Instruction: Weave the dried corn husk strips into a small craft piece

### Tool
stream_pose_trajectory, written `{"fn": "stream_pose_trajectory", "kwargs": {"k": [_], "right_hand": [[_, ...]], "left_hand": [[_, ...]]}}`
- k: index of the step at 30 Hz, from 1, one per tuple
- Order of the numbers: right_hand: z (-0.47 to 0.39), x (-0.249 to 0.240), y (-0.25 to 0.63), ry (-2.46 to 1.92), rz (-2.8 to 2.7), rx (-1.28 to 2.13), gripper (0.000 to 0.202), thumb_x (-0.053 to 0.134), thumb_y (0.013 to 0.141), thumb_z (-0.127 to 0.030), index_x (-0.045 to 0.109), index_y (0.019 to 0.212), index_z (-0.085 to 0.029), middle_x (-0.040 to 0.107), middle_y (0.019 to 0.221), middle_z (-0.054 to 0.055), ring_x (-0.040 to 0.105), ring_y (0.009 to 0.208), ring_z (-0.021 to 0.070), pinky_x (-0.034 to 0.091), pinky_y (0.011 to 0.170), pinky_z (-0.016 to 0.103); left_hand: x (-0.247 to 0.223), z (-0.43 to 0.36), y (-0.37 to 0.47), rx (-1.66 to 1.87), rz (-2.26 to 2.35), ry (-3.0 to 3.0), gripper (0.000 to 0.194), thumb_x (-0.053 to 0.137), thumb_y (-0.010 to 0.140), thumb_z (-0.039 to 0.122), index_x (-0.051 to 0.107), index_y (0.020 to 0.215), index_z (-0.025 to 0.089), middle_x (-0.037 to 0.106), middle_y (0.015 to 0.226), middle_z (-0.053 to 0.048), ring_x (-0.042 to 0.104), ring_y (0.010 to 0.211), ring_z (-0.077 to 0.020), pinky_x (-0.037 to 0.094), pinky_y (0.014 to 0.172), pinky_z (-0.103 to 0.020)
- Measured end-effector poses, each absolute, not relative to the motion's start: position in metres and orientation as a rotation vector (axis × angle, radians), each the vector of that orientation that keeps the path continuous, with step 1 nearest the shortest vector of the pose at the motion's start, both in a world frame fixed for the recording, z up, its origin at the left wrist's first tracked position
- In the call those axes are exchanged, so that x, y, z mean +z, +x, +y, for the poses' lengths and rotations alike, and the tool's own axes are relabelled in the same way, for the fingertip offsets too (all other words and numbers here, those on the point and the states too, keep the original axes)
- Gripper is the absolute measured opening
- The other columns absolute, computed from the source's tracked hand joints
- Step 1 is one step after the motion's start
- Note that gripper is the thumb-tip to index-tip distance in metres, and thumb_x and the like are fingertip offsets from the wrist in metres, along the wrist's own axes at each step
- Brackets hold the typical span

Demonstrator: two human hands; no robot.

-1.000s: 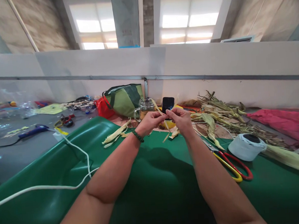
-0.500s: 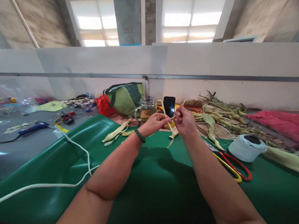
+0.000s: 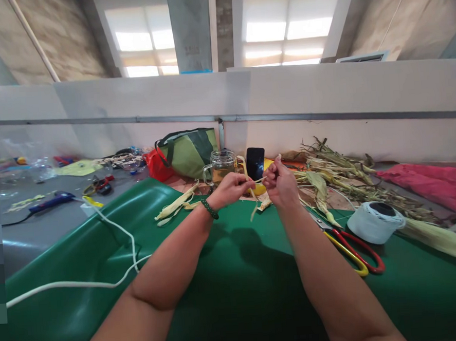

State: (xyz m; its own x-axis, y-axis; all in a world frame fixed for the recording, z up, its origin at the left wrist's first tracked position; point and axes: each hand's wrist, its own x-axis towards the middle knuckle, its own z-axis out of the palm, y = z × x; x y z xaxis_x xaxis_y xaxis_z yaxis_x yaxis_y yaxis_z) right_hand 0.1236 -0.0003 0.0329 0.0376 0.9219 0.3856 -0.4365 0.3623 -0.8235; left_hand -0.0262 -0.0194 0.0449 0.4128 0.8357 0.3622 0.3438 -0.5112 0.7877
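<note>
My left hand [image 3: 234, 187], with a green bead bracelet at its wrist, pinches a thin pale husk strip [image 3: 252, 202] in front of the glass mug [image 3: 222, 165]. A short stretch of strip runs across to my right hand [image 3: 278, 182], whose fingers are closed on it. The two hands are a small gap apart, raised above the green mat [image 3: 234, 273]. Behind them a black phone [image 3: 255, 162] stands upright. Pale corn husks [image 3: 178, 203] lie on the mat left of my left hand.
Red-and-yellow scissors [image 3: 350, 248] and a white twine spool [image 3: 376, 222] lie to the right, before a heap of dried husks [image 3: 336, 171]. A green bag [image 3: 192, 151] sits behind the mug. A white cable [image 3: 84, 283] crosses the mat at left.
My hands have drawn slightly apart, with more strip showing between them. The hanging strip has shifted a little to the left. The view has moved slightly.
</note>
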Motion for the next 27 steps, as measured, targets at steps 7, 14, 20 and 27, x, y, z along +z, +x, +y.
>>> {"fn": "stream_pose_trajectory", "kwargs": {"k": [7, 14, 20, 27], "right_hand": [[0.015, 0.034, 0.156, -0.737, -0.894, 0.665, 0.029, 0.065, 0.074, -0.049, 0.055, 0.075, -0.021, 0.052, 0.059, -0.005, 0.042, 0.045, 0.0071, 0.036, 0.043, 0.02], [-0.013, 0.03, 0.115, -0.752, -1.653, 0.496, 0.034, 0.067, 0.072, -0.056, 0.068, 0.076, -0.022, 0.064, 0.079, 0.004, 0.052, 0.06, 0.0139, 0.041, 0.054, 0.027], [-0.016, 0.023, 0.097, -0.797, -1.354, 0.717, 0.059, 0.043, 0.078, -0.076, 0.05, 0.055, -0.022, 0.042, 0.044, -0.003, 0.035, 0.04, 0.0107, 0.029, 0.042, 0.026], [-0.021, 0.021, 0.096, -0.797, -1.462, 0.51, 0.06, 0.046, 0.079, -0.073, 0.042, 0.048, -0.021, 0.039, 0.045, -0.003, 0.036, 0.045, 0.0102, 0.029, 0.046, 0.026]], "left_hand": [[0.042, -0.007, -0.038, 0.977, 1.169, 2.114, 0.026, 0.055, 0.08, 0.028, 0.069, 0.07, 0.009, 0.038, 0.047, 0.005, 0.032, 0.049, -0.0069, 0.024, 0.048, -0.02], [0.021, 0.003, -0.026, 0.973, 1.303, 2.352, 0.02, 0.056, 0.075, 0.015, 0.058, 0.055, 0.013, 0.044, 0.05, 0.002, 0.035, 0.052, -0.0089, 0.027, 0.052, -0.021], [0.019, -0.008, -0.015, 0.903, 1.37, 2.447, 0.02, 0.053, 0.077, 0.015, 0.057, 0.057, 0.016, 0.052, 0.058, -0.003, 0.041, 0.055, -0.0122, 0.032, 0.058, -0.025], [0.013, 0.0, -0.008, 0.951, 1.296, 2.34, 0.026, 0.053, 0.072, 0.006, 0.048, 0.048, 0.015, 0.044, 0.05, 0.0, 0.04, 0.054, -0.0106, 0.032, 0.057, -0.023]]}}
